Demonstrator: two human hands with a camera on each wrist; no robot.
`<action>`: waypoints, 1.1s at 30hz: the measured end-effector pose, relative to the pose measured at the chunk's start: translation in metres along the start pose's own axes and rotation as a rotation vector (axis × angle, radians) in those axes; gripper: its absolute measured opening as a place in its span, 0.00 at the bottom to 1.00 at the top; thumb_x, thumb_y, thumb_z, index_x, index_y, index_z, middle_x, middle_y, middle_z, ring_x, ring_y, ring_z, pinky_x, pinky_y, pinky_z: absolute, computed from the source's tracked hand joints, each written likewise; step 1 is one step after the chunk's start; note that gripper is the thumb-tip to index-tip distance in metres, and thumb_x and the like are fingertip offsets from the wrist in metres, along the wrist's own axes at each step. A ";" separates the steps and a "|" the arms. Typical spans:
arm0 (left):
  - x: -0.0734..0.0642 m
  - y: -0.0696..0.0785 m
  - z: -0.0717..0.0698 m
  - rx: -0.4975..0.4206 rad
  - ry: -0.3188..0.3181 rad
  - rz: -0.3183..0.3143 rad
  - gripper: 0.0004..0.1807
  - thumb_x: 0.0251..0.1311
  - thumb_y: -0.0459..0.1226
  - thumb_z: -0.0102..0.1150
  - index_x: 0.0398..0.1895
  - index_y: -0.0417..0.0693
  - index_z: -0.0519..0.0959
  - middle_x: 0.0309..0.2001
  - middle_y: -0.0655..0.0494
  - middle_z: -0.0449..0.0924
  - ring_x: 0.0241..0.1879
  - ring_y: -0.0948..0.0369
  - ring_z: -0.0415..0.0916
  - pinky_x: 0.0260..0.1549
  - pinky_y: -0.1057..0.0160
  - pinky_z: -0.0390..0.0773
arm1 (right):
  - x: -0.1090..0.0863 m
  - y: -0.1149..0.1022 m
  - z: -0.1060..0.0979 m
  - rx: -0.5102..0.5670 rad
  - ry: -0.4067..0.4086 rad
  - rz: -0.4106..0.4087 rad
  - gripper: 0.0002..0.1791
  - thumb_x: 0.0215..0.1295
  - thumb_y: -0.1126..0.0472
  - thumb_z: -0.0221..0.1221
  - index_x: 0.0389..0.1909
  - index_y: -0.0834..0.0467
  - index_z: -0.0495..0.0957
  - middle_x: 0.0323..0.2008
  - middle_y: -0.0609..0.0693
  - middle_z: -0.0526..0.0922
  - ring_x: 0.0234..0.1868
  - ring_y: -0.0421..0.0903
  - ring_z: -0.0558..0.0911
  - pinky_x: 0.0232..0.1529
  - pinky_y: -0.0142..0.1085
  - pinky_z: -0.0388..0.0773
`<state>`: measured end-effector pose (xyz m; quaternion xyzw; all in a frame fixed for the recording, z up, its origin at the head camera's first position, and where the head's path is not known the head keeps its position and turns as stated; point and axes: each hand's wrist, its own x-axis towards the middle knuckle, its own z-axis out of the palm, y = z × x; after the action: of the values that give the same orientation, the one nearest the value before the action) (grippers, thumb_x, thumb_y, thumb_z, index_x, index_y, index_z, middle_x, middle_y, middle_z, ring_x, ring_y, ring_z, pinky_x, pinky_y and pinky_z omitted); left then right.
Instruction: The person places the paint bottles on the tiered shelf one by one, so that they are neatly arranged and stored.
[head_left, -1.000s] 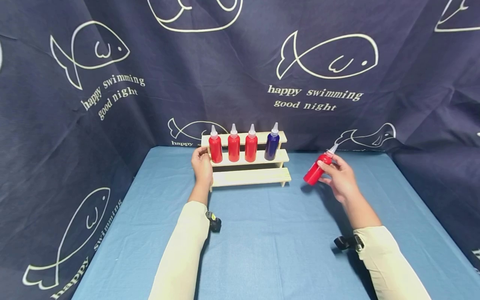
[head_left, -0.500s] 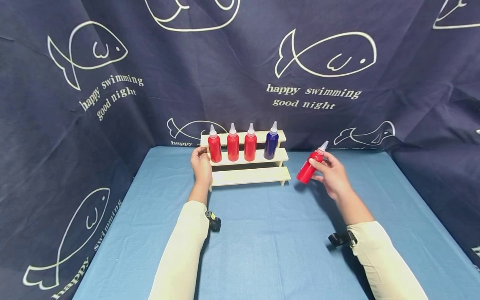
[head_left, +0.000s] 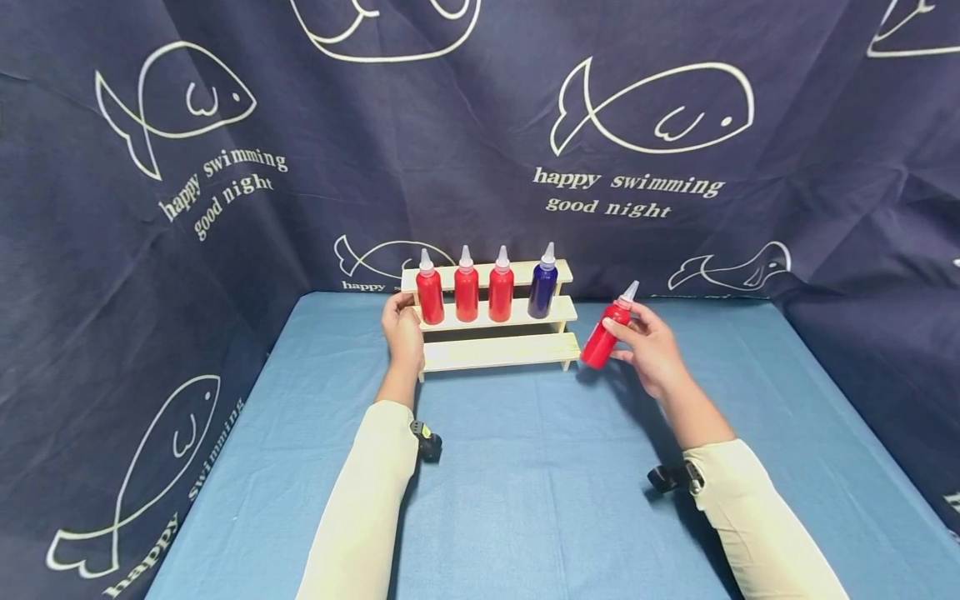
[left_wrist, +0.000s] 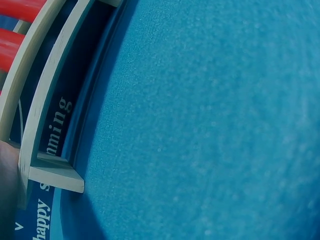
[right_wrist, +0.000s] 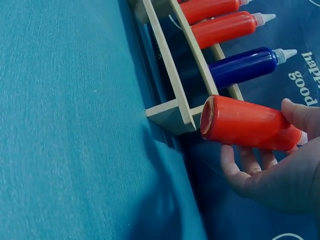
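Note:
A three-tier wooden display rack (head_left: 501, 353) stands at the back of the table. On its middle tier three red squeeze bottles (head_left: 466, 296) and one dark blue squeeze bottle (head_left: 543, 292) stand upright, with white pointed caps. My left hand (head_left: 403, 335) grips the rack's left end; in the left wrist view only a sliver of that hand (left_wrist: 7, 170) shows. Just off the rack's right end, my right hand (head_left: 651, 354) holds another red squeeze bottle (head_left: 602, 340) between thumb and fingers. This bottle is tilted, cap up and to the right, its base toward the lower tier.
Blue cloth (head_left: 510, 500) covers the table. Dark blue curtains (head_left: 480, 150) printed with white fish and lettering rise behind and at both sides. Each wrist carries a small black camera, one on the left (head_left: 429, 444) and one on the right (head_left: 667, 479).
My right hand has carried the red squeeze bottle leftward, close to the rack's right end, and the bottle is a little more upright. The left hand stays at the rack.

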<state>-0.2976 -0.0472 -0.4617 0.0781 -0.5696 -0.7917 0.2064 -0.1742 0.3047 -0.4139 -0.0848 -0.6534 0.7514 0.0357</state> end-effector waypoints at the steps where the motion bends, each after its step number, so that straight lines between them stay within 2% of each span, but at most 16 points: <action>1: 0.000 0.000 0.000 0.002 0.000 -0.001 0.19 0.57 0.20 0.39 0.46 0.28 0.78 0.38 0.57 0.74 0.24 0.67 0.64 0.31 0.70 0.66 | 0.000 0.000 0.001 -0.011 -0.004 -0.001 0.21 0.73 0.62 0.65 0.62 0.44 0.74 0.48 0.36 0.82 0.46 0.34 0.84 0.39 0.33 0.88; 6: -0.001 0.002 -0.001 0.008 -0.007 -0.004 0.19 0.58 0.20 0.38 0.48 0.27 0.78 0.39 0.54 0.75 0.23 0.67 0.63 0.29 0.70 0.65 | -0.001 0.000 0.009 -0.050 -0.003 -0.001 0.22 0.73 0.62 0.64 0.63 0.44 0.73 0.46 0.35 0.82 0.45 0.35 0.83 0.39 0.32 0.87; 13: 0.000 0.001 -0.001 -0.001 -0.014 -0.003 0.19 0.60 0.20 0.38 0.48 0.26 0.77 0.39 0.52 0.75 0.23 0.68 0.62 0.29 0.70 0.65 | -0.002 0.000 0.021 -0.107 -0.019 0.002 0.28 0.74 0.62 0.63 0.72 0.55 0.69 0.47 0.35 0.82 0.46 0.33 0.83 0.40 0.32 0.87; 17: 0.001 0.000 -0.001 -0.001 -0.015 -0.002 0.19 0.61 0.20 0.37 0.48 0.25 0.77 0.40 0.49 0.75 0.23 0.67 0.62 0.30 0.71 0.65 | -0.003 0.001 0.027 -0.106 -0.029 -0.010 0.24 0.73 0.63 0.64 0.68 0.51 0.72 0.46 0.34 0.83 0.46 0.34 0.84 0.40 0.32 0.87; 23: 0.004 -0.002 -0.001 0.001 -0.016 0.008 0.20 0.60 0.20 0.37 0.49 0.25 0.77 0.41 0.49 0.76 0.24 0.68 0.63 0.31 0.71 0.66 | -0.001 0.003 0.036 -0.091 -0.055 -0.037 0.24 0.73 0.66 0.63 0.68 0.56 0.72 0.44 0.34 0.85 0.44 0.34 0.85 0.40 0.31 0.87; 33: 0.003 -0.003 -0.001 -0.018 -0.009 0.006 0.19 0.60 0.20 0.37 0.47 0.28 0.78 0.39 0.57 0.74 0.24 0.67 0.63 0.29 0.71 0.66 | 0.000 0.006 0.049 -0.129 -0.080 -0.072 0.33 0.72 0.68 0.63 0.74 0.68 0.64 0.42 0.35 0.85 0.41 0.34 0.85 0.41 0.32 0.87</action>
<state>-0.3010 -0.0485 -0.4647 0.0710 -0.5636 -0.7965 0.2072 -0.1825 0.2557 -0.4132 -0.0331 -0.7041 0.7086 0.0310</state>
